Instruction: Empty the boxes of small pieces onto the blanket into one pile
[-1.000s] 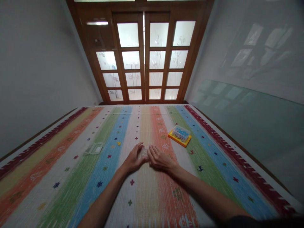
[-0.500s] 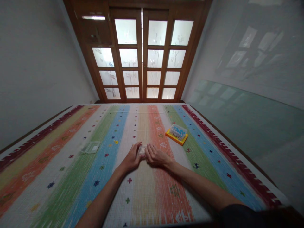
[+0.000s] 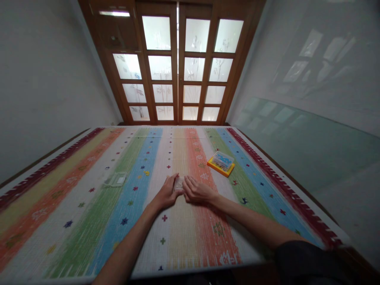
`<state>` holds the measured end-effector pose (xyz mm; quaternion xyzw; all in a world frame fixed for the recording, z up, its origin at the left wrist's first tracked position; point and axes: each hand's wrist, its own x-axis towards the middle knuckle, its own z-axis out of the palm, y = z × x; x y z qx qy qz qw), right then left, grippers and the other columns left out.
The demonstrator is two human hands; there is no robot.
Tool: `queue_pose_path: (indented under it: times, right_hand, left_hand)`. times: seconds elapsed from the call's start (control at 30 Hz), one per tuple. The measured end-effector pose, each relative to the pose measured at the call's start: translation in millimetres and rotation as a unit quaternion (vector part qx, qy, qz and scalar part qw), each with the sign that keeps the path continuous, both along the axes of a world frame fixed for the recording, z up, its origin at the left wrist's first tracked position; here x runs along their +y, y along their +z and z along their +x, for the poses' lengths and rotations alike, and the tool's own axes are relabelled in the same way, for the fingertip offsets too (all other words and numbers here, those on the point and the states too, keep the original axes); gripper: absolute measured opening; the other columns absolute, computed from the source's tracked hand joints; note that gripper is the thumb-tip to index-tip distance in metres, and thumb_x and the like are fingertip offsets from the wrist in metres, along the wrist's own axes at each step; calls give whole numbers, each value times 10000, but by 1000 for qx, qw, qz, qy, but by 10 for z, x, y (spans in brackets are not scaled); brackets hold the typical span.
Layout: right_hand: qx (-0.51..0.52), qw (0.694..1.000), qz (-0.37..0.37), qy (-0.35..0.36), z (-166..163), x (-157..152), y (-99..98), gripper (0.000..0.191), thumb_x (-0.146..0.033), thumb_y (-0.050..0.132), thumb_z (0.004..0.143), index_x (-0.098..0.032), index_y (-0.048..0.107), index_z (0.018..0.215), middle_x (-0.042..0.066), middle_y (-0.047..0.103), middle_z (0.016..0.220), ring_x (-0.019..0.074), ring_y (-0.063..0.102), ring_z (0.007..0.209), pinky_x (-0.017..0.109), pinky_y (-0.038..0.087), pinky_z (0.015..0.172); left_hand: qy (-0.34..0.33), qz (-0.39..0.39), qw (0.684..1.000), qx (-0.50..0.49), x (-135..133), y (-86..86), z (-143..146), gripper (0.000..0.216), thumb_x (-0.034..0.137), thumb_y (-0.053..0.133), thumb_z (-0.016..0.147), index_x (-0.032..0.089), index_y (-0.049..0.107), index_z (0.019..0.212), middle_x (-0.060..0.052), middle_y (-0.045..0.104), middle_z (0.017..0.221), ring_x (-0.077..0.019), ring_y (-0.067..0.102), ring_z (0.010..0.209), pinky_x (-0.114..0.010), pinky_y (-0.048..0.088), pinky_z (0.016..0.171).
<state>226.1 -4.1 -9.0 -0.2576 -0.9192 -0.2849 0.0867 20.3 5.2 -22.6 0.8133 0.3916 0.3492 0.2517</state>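
Note:
Between my two hands, just above or on the tablecloth, is a small clear, whitish piece that looks like thin plastic; its exact kind does not show. My left hand grips its left side, thumb below and fingers above. On the other side my right hand has its fingers bent together at the right edge, and they hide part of the piece. An opened clear plastic case lies to the left. Close to it are some small yellow bits.
A clear-lidded box with blue and white contents sits on a yellow tray at the right. The striped tablecloth covers the table. Behind stand wooden doors with frosted panes; a glass panel leans along the right wall.
The camera view has tilted and shifted slightly. My hands stay at the same spot with the clear piece, the right fingers a little further off its middle, so more of it shows.

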Motion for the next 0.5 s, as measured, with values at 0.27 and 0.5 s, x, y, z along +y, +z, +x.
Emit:
queue_pose_path:
  times: [0.27,0.5]
  right_hand:
    - [-31,999,-23,-11,1,90,15,392,-101,339,966,84,574,1218,353,667,1120,311,696,1028,489,548,893]
    - [-12,999,-35,-20,-55,60,5,391,-76,315,969,74,586,1207,330,685,1087,302,707,972,476,561,844]
  left_hand:
    - [-4,4,1000,6,9,38,10,564,254,545,880,142,389,1410,-191,524,1360,-307,502,1270,-548,385,1100]
    - [-5,1,1000,1,11,47,13,553,247,586,857,149,432,1379,-177,560,1298,-303,538,1218,-536,411,1080]
